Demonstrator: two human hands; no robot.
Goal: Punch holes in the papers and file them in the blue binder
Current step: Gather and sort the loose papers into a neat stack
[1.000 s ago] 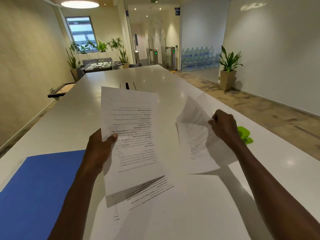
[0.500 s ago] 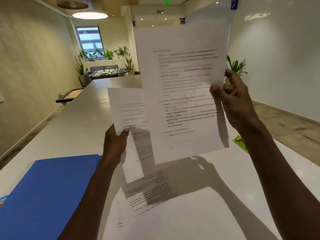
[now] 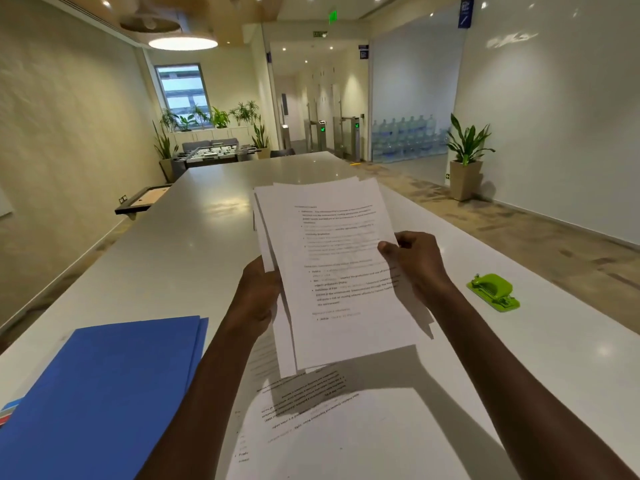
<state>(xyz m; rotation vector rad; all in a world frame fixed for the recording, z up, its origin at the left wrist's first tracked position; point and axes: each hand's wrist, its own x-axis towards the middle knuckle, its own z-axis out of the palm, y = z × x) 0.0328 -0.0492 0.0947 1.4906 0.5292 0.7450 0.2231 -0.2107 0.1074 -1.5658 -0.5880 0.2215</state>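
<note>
Papers [image 3: 332, 271] gripped at both side edges, lifted above table [image 3: 194, 237].

We see bare table [image 3: 207, 237] ahead; blue binder [image 3: 104, 393] blocks the near left corner; green hole punch [image 3: 493, 292] sits by the right edge.

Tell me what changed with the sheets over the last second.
The right hand swung its sheet up, turned it over and laid it onto the left hand's sheet; both hands now grip one stack above the table. More paper still lies under it. The binder and green punch were not touched.
</note>
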